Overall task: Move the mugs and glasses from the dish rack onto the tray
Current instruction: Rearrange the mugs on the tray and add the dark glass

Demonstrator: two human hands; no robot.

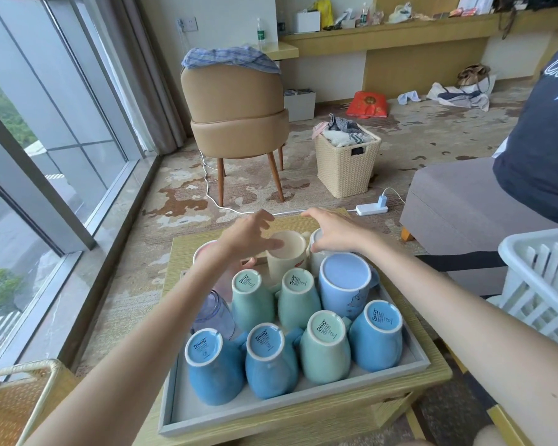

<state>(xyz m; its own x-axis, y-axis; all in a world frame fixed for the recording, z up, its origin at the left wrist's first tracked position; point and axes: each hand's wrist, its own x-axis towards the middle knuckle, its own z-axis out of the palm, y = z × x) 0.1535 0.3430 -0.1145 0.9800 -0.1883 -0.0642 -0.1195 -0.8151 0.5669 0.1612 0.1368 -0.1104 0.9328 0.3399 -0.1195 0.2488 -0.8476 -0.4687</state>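
Note:
A grey tray on a low wooden table holds several mugs standing upside down: blue ones, green ones and a large light-blue mug. At the back stand a cream mug, a white mug and a pink mug. A clear glass lies at the tray's left side. My left hand hovers over the cream mug with its fingers spread. My right hand lies over the white mug, thumb at its side, fingers stretched out. The white dish rack stands at the right.
A wicker basket sits at the lower left. Beyond the table are a tan chair, a laundry basket, a power strip with a cable and a grey sofa with a person in a dark shirt.

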